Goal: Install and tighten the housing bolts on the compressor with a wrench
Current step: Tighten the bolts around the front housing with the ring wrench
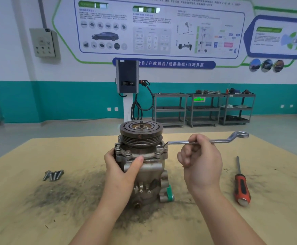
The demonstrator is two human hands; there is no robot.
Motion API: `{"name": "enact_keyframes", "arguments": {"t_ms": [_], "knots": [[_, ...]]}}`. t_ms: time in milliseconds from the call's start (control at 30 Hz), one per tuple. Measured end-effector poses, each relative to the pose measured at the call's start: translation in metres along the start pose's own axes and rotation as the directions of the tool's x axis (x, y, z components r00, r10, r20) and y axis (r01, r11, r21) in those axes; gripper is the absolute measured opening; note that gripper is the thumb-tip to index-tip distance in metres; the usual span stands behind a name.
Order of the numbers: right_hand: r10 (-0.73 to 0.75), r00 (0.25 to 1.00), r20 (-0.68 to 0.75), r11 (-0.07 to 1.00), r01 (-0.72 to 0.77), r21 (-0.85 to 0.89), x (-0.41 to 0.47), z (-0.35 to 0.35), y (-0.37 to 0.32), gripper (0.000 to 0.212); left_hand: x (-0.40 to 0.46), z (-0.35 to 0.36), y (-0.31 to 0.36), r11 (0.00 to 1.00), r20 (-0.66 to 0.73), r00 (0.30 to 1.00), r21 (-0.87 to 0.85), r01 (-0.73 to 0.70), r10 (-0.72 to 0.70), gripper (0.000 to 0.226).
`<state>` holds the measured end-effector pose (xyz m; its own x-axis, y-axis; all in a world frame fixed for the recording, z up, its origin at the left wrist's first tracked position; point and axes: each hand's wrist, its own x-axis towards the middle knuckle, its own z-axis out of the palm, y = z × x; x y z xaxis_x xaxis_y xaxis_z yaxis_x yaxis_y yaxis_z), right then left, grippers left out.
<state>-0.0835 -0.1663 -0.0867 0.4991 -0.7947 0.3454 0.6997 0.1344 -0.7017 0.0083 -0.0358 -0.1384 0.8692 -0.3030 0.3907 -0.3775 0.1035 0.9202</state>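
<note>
The compressor point(144, 167) stands upright in the middle of the table, its dark grooved pulley point(141, 133) on top. My left hand point(123, 165) grips the housing from the left, thumb across its front flange. My right hand point(199, 160) is shut on the shaft of a silver ring wrench point(218, 140). The wrench lies level, with its left ring end seated on a bolt at the right side of the flange under the pulley. Another bolt head point(128, 152) stands up on the flange at the front left. Several loose bolts point(53, 175) lie together on the table at the left.
A red-and-black screwdriver point(241, 184) lies on the table point(38, 218) to the right of my right arm. Dark grime is smeared around the compressor's base. Beyond the table are a charging post point(127, 80) and grey shelf carts point(202, 108) along the wall.
</note>
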Motion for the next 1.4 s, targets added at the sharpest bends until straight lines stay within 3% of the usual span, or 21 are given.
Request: {"name": "enact_keyframes", "arguments": {"t_ms": [167, 300, 367, 467, 633, 733, 867, 967, 1233, 1400], "knots": [[0.179, 0.982, 0.068, 0.975, -0.186, 0.123, 0.013, -0.005, 0.0, 0.029, 0.001, 0.0, 0.0, 1.0, -0.005, 1.0, -0.009, 0.005, -0.005, 0.053], [0.424, 0.87, 0.251, 0.875, -0.465, 0.136, 0.023, -0.01, -0.006, 0.017, 0.0, 0.001, 0.001, 1.0, -0.014, 1.0, -0.009, 0.003, -0.003, 0.055], [0.458, 0.847, 0.271, 0.87, -0.489, 0.058, 0.022, -0.012, -0.004, 0.021, 0.0, 0.0, 0.001, 1.0, -0.008, 1.0, -0.022, 0.011, -0.011, 0.055], [0.412, 0.88, 0.235, 0.886, -0.447, 0.121, 0.019, -0.011, 0.004, 0.034, 0.001, -0.001, 0.002, 0.999, -0.006, 1.0, -0.031, 0.011, -0.011, 0.053], [0.239, 0.952, 0.189, 0.916, -0.286, 0.281, 0.017, -0.01, 0.0, 0.035, 0.003, -0.004, -0.001, 1.0, 0.013, 1.0, -0.021, 0.01, -0.01, 0.054], [0.21, 0.964, 0.165, 0.945, -0.243, 0.217, 0.018, -0.011, -0.002, 0.035, 0.003, -0.006, -0.001, 1.0, 0.043, 0.999, -0.009, 0.015, -0.015, 0.059], [0.275, 0.943, 0.189, 0.949, -0.297, 0.101, 0.021, -0.011, -0.003, 0.031, 0.002, -0.007, 0.004, 1.0, 0.055, 0.998, -0.024, 0.016, -0.015, 0.075], [0.304, 0.932, 0.197, 0.943, -0.324, 0.078, 0.023, -0.013, -0.002, 0.032, 0.002, -0.007, 0.005, 1.0, 0.063, 0.998, -0.03, 0.009, -0.007, 0.074], [0.102, 0.984, 0.145, 0.992, -0.111, 0.059, 0.014, -0.01, 0.004, 0.035, 0.001, -0.008, 0.004, 0.999, 0.051, 0.999, -0.036, -0.008, 0.01, 0.081], [-0.043, 0.999, -0.03, 0.999, 0.043, -0.012, -0.002, -0.005, 0.016, 0.037, 0.002, -0.008, 0.002, 0.999, 0.049, 0.999, -0.036, -0.018, 0.019, 0.083]]}}
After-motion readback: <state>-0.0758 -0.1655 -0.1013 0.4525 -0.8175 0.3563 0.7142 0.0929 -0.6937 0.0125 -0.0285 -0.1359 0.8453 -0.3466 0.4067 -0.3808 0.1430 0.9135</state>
